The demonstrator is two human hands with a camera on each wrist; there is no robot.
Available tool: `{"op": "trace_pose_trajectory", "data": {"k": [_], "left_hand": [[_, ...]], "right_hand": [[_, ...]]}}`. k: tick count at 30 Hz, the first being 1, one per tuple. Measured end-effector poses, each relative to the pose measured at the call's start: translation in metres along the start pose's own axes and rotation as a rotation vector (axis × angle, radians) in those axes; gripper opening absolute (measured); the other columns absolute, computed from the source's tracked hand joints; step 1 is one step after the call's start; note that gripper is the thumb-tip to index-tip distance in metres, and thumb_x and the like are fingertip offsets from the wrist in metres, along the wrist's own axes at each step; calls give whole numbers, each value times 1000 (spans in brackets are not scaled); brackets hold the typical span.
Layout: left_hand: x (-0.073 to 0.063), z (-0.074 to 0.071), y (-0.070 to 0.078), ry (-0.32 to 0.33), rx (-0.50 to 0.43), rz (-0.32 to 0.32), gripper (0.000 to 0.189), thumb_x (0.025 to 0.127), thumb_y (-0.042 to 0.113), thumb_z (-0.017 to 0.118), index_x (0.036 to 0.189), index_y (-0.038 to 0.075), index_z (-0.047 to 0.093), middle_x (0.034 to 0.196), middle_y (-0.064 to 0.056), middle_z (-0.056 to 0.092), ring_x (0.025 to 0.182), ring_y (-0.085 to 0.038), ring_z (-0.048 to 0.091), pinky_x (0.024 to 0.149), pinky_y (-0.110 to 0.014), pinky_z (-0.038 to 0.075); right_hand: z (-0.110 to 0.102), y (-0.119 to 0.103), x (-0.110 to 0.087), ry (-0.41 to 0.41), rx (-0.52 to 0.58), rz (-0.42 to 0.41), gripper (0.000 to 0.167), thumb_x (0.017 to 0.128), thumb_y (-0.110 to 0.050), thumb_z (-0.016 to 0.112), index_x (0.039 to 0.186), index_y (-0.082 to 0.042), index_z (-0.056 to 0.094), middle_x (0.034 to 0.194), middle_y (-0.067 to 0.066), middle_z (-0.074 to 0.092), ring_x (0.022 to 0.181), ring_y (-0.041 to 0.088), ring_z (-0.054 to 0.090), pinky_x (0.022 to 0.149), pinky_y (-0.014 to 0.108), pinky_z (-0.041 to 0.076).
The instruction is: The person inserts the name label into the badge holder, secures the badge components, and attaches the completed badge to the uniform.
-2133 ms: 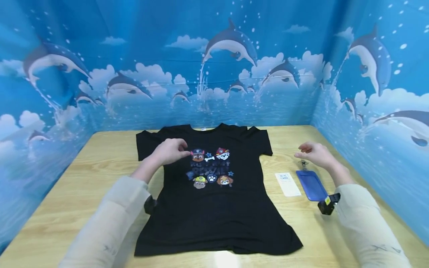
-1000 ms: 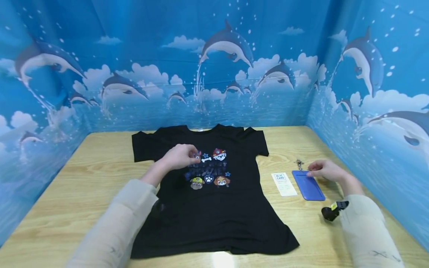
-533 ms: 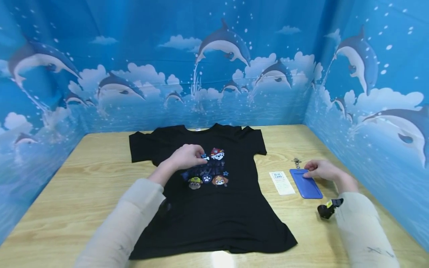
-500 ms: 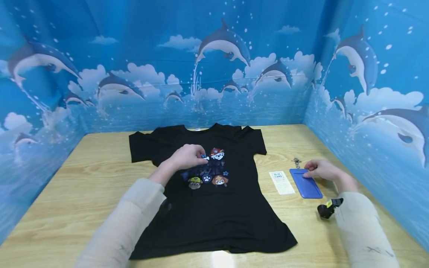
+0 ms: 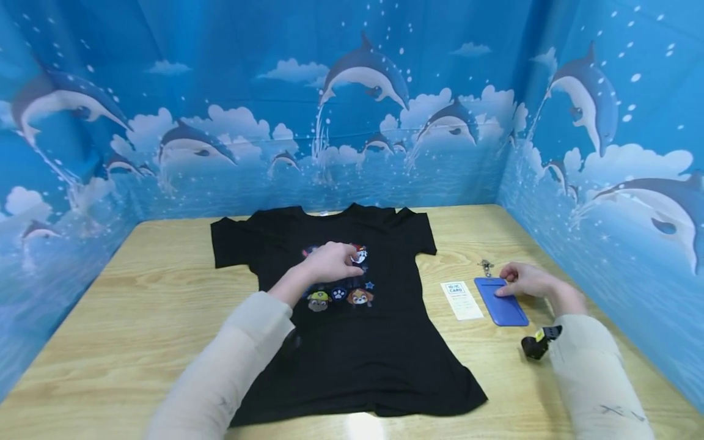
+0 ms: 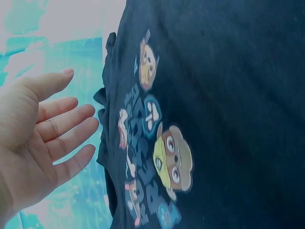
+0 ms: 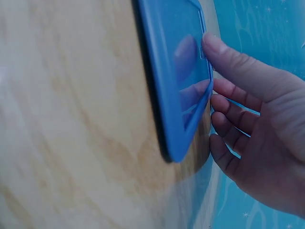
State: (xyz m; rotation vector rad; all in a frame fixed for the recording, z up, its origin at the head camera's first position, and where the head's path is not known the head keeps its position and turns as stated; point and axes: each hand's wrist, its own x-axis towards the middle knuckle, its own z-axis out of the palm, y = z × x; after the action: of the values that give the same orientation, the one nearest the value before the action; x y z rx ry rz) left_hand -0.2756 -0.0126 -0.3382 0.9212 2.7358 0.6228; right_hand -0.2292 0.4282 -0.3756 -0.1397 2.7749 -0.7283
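Observation:
A black T-shirt with cartoon dog prints lies spread out on the table. My left hand is over the chest print, hiding part of it; in the left wrist view its fingers are relaxed and hold nothing. To the right of the shirt lies a blue card holder with a metal clip at its far end. My right hand pinches the holder's right edge, the thumb on its face and the fingertips at the rim. A white card printed "ID/IC CARD" lies between shirt and holder.
The wooden table extends left of the shirt. A blue curtain with dolphins closes off the back and sides. A black wrist camera sits below my right hand, close to the holder's near end.
My right hand has come down and back onto the card holder's edge, then stayed there. The left hand has moved rightward across the shirt's print. Shirt and card lie as before.

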Motion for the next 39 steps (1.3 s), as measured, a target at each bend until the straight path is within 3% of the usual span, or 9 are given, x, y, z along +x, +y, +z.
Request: {"op": "trace_pose_trajectory", "data": {"k": [11, 15, 27, 39], "left_hand": [[7, 13, 10, -31, -7, 26, 30, 88, 30, 63, 108, 8, 64, 82, 3, 62, 71, -10, 58, 66, -28, 47], [9, 16, 13, -30, 9, 40, 31, 88, 31, 63, 110, 8, 64, 86, 2, 63, 75, -10, 58, 70, -29, 47], [13, 20, 20, -30, 7, 67, 30, 89, 28, 63, 110, 6, 64, 86, 1, 65, 72, -8, 59, 69, -27, 48], [27, 27, 41, -10, -7, 110, 29, 89, 26, 63, 110, 5, 64, 87, 0, 65, 73, -10, 59, 68, -26, 47]], "right_hand": [[1, -2, 0, -10, -29, -17, 53, 76, -31, 76, 103, 8, 52, 95, 13, 52, 85, 23, 47, 73, 36, 39], [0, -2, 1, -29, -44, -9, 49, 76, -32, 75, 99, 4, 53, 91, 9, 51, 81, 21, 46, 70, 33, 37], [-2, -4, 0, -65, 28, 32, 37, 80, -27, 72, 94, 3, 55, 86, 5, 52, 78, 18, 44, 68, 31, 35], [-4, -2, 0, -59, 66, 68, 43, 81, -28, 71, 100, 6, 53, 88, 6, 50, 80, 19, 44, 68, 31, 37]]}}
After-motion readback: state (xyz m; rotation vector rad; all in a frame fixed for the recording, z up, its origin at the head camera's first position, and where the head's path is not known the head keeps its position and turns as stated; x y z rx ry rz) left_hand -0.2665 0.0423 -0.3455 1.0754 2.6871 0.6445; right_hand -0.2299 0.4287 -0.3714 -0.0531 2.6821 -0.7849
